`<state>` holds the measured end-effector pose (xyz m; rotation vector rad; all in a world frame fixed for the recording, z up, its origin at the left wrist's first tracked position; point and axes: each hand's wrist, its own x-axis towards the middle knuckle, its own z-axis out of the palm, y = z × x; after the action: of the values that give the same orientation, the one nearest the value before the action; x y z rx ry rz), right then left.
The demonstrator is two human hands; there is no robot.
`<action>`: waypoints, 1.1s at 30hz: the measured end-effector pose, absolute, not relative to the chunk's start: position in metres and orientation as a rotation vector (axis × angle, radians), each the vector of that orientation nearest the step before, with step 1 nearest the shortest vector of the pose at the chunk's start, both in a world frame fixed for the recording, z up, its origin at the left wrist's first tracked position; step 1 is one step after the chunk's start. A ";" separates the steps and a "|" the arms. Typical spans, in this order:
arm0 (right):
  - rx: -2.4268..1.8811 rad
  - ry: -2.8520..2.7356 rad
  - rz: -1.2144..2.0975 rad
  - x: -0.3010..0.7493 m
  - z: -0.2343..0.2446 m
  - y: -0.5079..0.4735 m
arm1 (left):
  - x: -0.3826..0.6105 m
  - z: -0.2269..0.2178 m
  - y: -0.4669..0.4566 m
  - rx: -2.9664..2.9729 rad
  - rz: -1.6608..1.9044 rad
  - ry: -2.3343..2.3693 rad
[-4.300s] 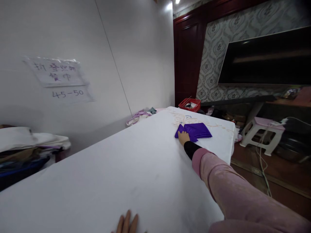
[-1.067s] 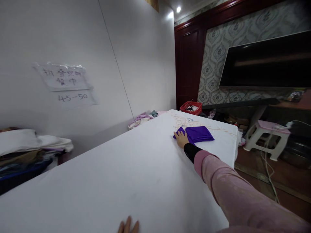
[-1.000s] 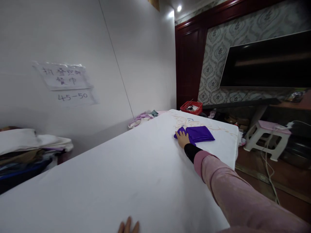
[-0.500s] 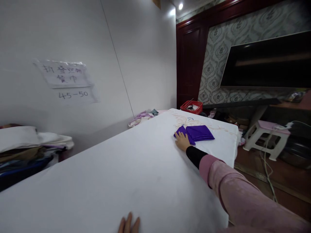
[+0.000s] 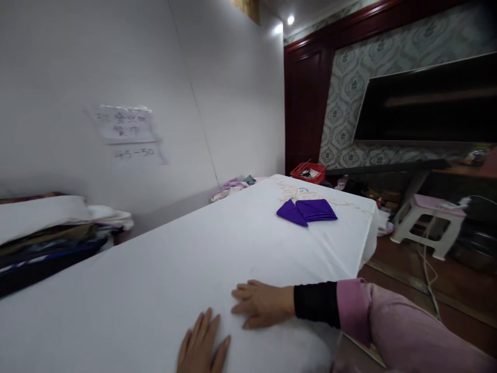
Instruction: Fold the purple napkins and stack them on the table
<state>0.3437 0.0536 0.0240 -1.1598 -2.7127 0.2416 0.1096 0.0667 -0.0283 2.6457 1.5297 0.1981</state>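
Observation:
Two folded purple cloths lie side by side toward the far right of the table: a triangular one [image 5: 291, 213] and a rectangular one [image 5: 316, 210], their edges meeting. My right hand [image 5: 262, 304] rests palm down on the white tablecloth [image 5: 163, 290], nearer to me than the purple cloths, fingers spread and holding nothing. Left of it, my left hand [image 5: 202, 344] lies on the same tablecloth, with its fingers apart and nothing under them that I can see.
A pile of folded fabric [image 5: 50, 228] stands at the left. Crumpled cloths [image 5: 231, 187] lie by the wall. Beyond the far edge is a red basket [image 5: 308, 173]. On the right stands a stool [image 5: 429, 220] with a power strip and cable.
My right hand has let go of the triangular purple cloth and come back toward me. More of my left hand now shows. The view has turned slightly left.

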 end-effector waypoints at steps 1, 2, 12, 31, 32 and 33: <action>-1.050 -2.766 0.291 0.333 0.026 0.050 | 0.106 -0.026 0.068 2.624 0.194 1.544; -0.954 -2.801 0.347 0.323 0.029 0.047 | 0.102 -0.022 0.069 2.590 0.187 1.589; -0.873 -2.605 0.600 0.269 0.011 0.044 | 0.028 0.009 0.058 2.033 0.478 2.251; -0.842 -2.579 0.540 0.276 -0.047 0.062 | -0.093 0.013 0.066 1.033 1.045 2.892; -0.837 -2.568 0.532 0.277 -0.050 0.063 | -0.094 0.011 0.069 1.035 1.044 2.890; -0.834 -2.555 0.520 0.277 -0.052 0.064 | -0.095 0.010 0.071 1.037 1.040 2.887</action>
<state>0.2774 0.0636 -0.0524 -0.8335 -2.5552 0.5197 -0.0947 0.0708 0.0101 1.0366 2.8873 1.0403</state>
